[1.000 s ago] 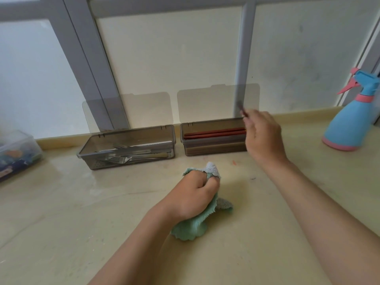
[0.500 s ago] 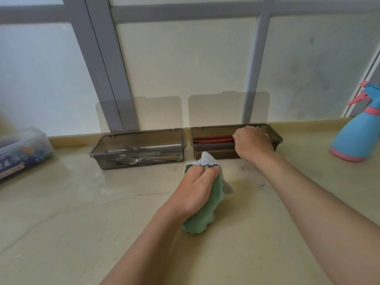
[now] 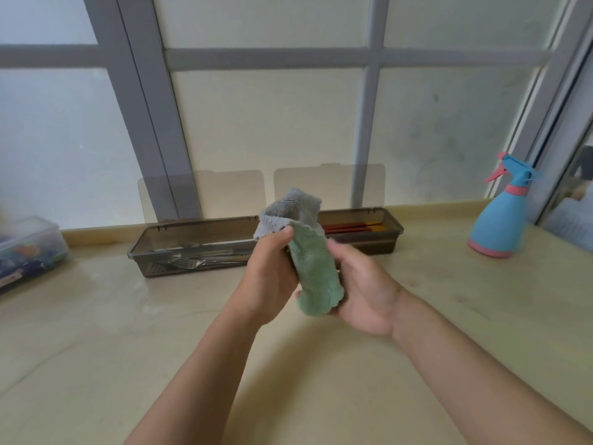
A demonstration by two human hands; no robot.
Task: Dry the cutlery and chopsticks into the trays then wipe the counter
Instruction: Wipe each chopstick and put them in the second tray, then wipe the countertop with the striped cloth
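A green and grey cloth [image 3: 313, 268] is held up above the beige counter [image 3: 128, 348], between both hands. My left hand [image 3: 269, 277] grips its upper part, thumb on the grey fold. My right hand [image 3: 365, 293] cups the lower green end from the right, fingers curled round it. Behind them stand two smoky plastic trays with raised lids. The left tray [image 3: 167, 239] holds forks and other metal cutlery [image 3: 192, 260]. The right tray [image 3: 390, 228] holds red chopsticks [image 3: 353, 227] with yellow tips.
A blue and pink spray bottle [image 3: 500, 216] stands at the right by the window frame. A clear lidded box [image 3: 29, 248] sits at the far left edge. Frosted window panes rise directly behind the trays.
My right hand left the chopstick tray and came back to the cloth. My left hand lifted the cloth off the counter. The camera has tilted upward.
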